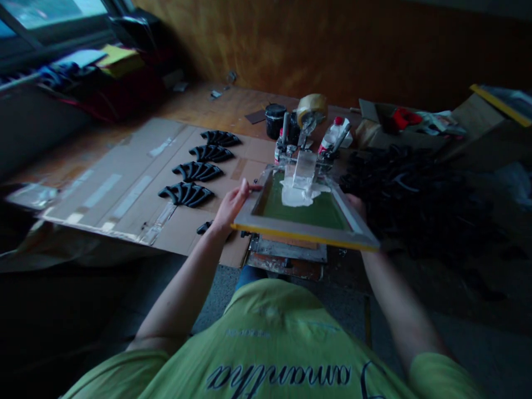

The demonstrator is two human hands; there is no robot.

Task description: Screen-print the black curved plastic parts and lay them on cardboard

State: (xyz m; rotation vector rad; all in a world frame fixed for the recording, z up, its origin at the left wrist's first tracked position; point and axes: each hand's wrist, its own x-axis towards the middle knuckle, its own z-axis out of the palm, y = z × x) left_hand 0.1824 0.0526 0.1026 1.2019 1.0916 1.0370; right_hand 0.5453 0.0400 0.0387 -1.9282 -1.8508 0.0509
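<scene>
A wooden-framed printing screen with green mesh is tilted up at its near edge over a small press base. White ink and a clear squeegee lie on the mesh. My left hand grips the frame's left rail, thumb on top. My right hand is at the right rail, mostly hidden behind the frame.
Several rows of black shaped pieces lie on cardboard sheets to the left. A heap of black pieces sits at the right. Behind the screen stand a black jar, a tape roll and a white bottle.
</scene>
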